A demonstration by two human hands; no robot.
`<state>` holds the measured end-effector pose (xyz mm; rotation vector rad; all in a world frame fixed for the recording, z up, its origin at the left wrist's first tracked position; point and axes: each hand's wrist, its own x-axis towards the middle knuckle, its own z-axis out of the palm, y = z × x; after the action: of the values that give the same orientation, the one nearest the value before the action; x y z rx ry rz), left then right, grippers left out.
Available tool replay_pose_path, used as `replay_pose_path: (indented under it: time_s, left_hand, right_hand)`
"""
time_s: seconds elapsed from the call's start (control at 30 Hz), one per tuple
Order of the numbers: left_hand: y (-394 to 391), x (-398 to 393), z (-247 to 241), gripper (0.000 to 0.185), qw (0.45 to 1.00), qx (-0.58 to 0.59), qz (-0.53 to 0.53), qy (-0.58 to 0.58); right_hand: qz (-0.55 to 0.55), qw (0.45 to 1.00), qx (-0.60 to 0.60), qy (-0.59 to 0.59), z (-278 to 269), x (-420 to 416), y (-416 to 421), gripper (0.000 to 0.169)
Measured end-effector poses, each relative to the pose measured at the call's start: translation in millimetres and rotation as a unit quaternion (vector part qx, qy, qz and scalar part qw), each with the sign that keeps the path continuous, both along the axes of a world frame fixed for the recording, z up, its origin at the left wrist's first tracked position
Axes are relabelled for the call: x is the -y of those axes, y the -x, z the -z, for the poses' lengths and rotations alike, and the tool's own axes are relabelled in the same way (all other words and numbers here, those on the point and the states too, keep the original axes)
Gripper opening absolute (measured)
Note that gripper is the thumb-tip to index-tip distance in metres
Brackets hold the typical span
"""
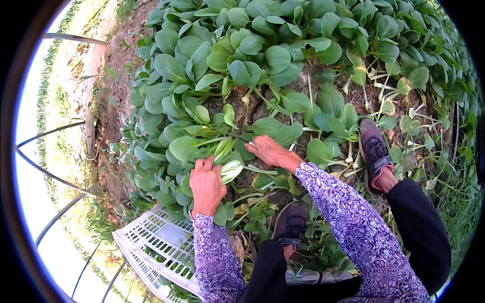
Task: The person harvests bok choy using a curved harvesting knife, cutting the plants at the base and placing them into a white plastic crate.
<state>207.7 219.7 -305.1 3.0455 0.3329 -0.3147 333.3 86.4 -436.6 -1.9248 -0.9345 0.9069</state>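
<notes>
My left hand [208, 186] is closed around leafy greens like bok choy; the pale cut base of one [230, 171] sticks out beside its fingers. Just above it, another plant with light green stalks [221, 149] leans among the leaves. To the right, my right hand [268, 150] grips a knife [242, 138] by its handle, with the thin blade pointing up and left toward the stalks. Where the blade's tip ends is hard to see among the leaves. Loose leaves with pale stems [261, 171] lie between and below my hands.
A white slatted plastic crate [163, 242] with greens inside stands at the lower left. Dense leafy plants [242, 41] fill the top. My shoes [373, 151] rest on soil strewn with cut leaves and stems. Thin curved poles [57, 170] stand at the far left.
</notes>
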Motion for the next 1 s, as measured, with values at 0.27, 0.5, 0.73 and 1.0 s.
replay_pose_path:
  time_s: [0.27,0.5,0.73,1.0]
  left_hand:
    - [5,-3,7,0.032,1.000,0.017,-0.023,0.004]
    - [14,15,-19,0.035,0.984,0.111,-0.118,0.073]
    - [43,44,-41,0.039,0.951,0.203,-0.140,0.184]
    - [30,72,-86,0.037,0.969,0.164,-0.065,0.172]
  right_hand:
    - [0.015,0.966,-0.249,0.068,-33,-1,-20,0.051]
    - [0.018,0.989,0.095,-0.112,-26,86,-7,0.042]
    - [0.193,0.883,-0.401,-0.150,-86,83,4,0.059]
    - [0.250,0.782,-0.492,-0.289,-125,65,5,0.039]
